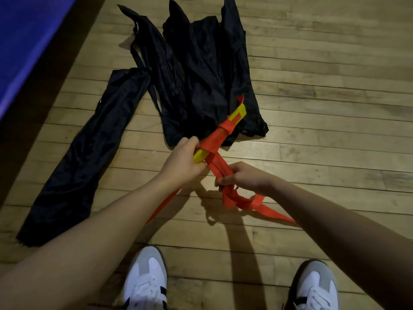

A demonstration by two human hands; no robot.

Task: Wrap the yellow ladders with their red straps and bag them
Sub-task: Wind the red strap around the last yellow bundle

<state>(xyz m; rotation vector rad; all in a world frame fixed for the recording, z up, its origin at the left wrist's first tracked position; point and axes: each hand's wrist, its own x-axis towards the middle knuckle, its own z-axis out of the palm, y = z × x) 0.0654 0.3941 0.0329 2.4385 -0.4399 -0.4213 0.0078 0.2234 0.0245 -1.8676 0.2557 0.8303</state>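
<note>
Ladder (232, 120) looked stiff and light, strap (218, 167) limp; left hand (182, 162) gripped its 7 o'clock end, right hand (242, 176) pinched the strap.

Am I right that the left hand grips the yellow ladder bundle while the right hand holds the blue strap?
Not quite: the strap is red, not blue. The head view shows the left hand gripping the yellow ladder bundle and the right hand holding the strap.

No legible text, label, brand, number or sign is found anywhere in the frame; surfaces inspected carry no readable markings at this resolution.
</note>
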